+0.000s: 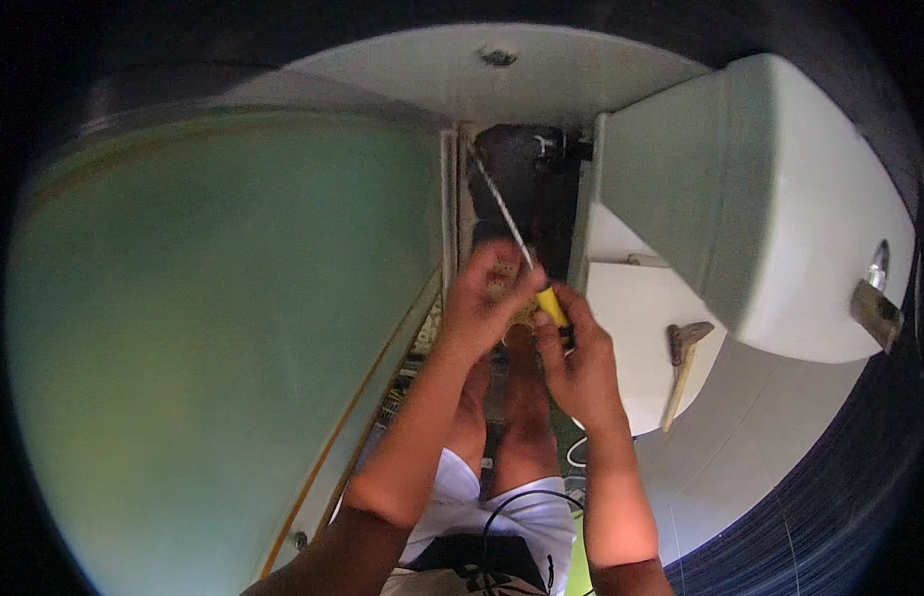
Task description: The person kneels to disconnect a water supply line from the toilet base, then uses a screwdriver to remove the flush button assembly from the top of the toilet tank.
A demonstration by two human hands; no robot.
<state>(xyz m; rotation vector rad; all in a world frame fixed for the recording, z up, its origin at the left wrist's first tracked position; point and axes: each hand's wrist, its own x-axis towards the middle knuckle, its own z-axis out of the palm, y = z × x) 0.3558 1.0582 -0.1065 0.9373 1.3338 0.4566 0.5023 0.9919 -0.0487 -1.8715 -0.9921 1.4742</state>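
Before my body, a long screwdriver (552, 304) with a yellow and black handle slants up to the left. Its thin metal shaft reaches toward the dark gap beside the glass panel. My right hand (582, 363) is closed round the handle. At the place where handle and shaft meet, my left hand (486, 299) is closed, its thumb against the tool's collar and its fingers curled beside the shaft. Those fingers are slightly blurred. A pale dotted patch shows between them, and I cannot tell what it is.
A large greenish panel (214, 328) fills the left side. A white toilet tank (750, 209) stands at right, a metal piece (876, 314) on it. On the white toilet lid (626, 328) lies a hammer (685, 370). A dark object (519, 179) sits in the narrow gap ahead.
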